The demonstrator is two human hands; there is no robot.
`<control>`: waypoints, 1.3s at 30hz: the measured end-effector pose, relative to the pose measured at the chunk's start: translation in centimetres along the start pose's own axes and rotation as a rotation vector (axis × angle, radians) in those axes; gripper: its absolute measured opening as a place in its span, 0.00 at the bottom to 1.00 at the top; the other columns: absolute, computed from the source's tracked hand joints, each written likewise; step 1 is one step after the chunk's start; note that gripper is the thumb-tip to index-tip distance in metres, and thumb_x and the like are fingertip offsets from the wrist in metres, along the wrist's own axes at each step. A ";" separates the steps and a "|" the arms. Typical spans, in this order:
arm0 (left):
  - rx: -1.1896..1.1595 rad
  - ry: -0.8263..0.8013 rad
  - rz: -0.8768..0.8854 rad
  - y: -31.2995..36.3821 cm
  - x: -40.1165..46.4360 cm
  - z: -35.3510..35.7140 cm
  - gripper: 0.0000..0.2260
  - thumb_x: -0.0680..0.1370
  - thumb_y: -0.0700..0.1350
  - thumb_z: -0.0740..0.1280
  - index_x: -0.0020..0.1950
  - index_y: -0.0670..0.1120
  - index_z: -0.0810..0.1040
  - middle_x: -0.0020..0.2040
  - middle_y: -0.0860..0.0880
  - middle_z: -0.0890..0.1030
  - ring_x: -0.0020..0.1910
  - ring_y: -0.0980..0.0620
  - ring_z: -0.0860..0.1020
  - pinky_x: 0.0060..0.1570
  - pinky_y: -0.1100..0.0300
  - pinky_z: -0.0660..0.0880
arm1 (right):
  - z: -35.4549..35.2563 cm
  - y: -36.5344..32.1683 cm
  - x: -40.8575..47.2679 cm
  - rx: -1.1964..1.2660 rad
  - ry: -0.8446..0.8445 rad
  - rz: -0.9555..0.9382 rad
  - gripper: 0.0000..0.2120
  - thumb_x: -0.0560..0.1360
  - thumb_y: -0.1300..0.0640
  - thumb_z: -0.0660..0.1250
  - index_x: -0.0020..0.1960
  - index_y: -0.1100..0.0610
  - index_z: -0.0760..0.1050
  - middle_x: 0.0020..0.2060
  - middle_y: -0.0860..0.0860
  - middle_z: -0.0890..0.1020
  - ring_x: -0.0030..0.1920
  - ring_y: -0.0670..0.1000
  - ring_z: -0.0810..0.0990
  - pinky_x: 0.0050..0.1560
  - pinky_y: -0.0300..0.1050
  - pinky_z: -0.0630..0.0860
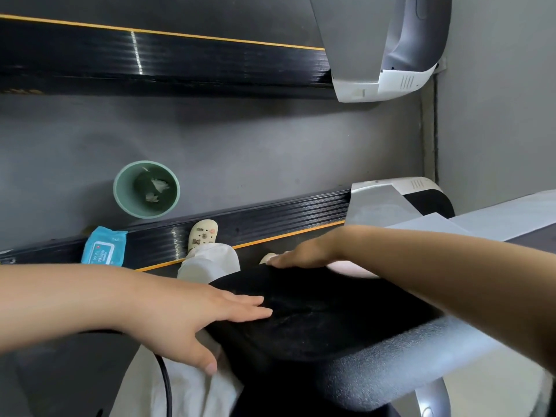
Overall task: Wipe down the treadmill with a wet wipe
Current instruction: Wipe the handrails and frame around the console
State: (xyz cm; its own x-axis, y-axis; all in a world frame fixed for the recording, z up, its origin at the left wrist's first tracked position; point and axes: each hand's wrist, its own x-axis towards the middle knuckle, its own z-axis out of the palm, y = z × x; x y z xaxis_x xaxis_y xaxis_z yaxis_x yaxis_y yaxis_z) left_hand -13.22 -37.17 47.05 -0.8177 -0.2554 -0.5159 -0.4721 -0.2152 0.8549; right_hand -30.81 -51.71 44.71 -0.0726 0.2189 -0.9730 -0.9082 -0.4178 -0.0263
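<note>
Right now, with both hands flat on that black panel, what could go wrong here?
The blue wipe pack lies on the treadmill's side rail, close to the person's shoe; a step back might tread on it. The green bin stands close by and could be kicked over. Neither the left hand nor the right hand visibly holds a wipe, so wiping may stall.

One head-worn wide view, steeply downward, close above the treadmill (316,314) console; the floor (240,145) lies farther below; no second view.
</note>
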 end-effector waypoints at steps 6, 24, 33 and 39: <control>0.006 -0.104 0.081 -1.0 0.5 -0.9 0.35 0.78 0.52 0.65 0.62 0.75 0.39 0.69 0.76 0.40 0.63 0.79 0.44 0.64 0.76 0.45 | 1.0 1.2 -5.0 -0.159 -0.104 -0.233 0.26 0.83 0.48 0.50 0.77 0.48 0.46 0.76 0.41 0.48 0.75 0.42 0.42 0.74 0.44 0.37; 0.019 -0.119 0.062 -1.5 0.3 -0.4 0.39 0.77 0.52 0.65 0.55 0.84 0.36 0.71 0.72 0.37 0.64 0.73 0.47 0.68 0.69 0.53 | 0.8 2.4 -9.9 -0.367 -0.071 -0.180 0.39 0.67 0.30 0.43 0.76 0.39 0.41 0.75 0.34 0.45 0.73 0.35 0.40 0.75 0.51 0.36; -0.052 -0.103 0.080 -1.8 0.4 -0.8 0.37 0.77 0.50 0.66 0.57 0.84 0.41 0.70 0.73 0.39 0.66 0.75 0.46 0.66 0.72 0.49 | 4.2 1.2 -10.8 -0.431 0.054 -0.443 0.36 0.71 0.26 0.46 0.75 0.37 0.42 0.75 0.34 0.46 0.72 0.33 0.37 0.74 0.47 0.34; -0.054 -0.078 0.017 -1.8 0.9 -0.8 0.38 0.76 0.52 0.67 0.63 0.78 0.40 0.70 0.73 0.49 0.69 0.73 0.51 0.65 0.75 0.49 | 3.5 3.0 -11.9 -0.479 0.116 -0.318 0.33 0.71 0.26 0.42 0.74 0.34 0.44 0.74 0.32 0.46 0.73 0.34 0.40 0.75 0.51 0.38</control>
State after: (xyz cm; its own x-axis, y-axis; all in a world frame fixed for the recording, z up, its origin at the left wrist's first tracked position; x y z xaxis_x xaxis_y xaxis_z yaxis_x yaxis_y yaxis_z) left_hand -12.81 -37.79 45.05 -0.8495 -0.1855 -0.4940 -0.4417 -0.2623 0.8580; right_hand -34.11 -52.52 56.98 0.2433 0.3124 -0.9183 -0.5884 -0.7051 -0.3958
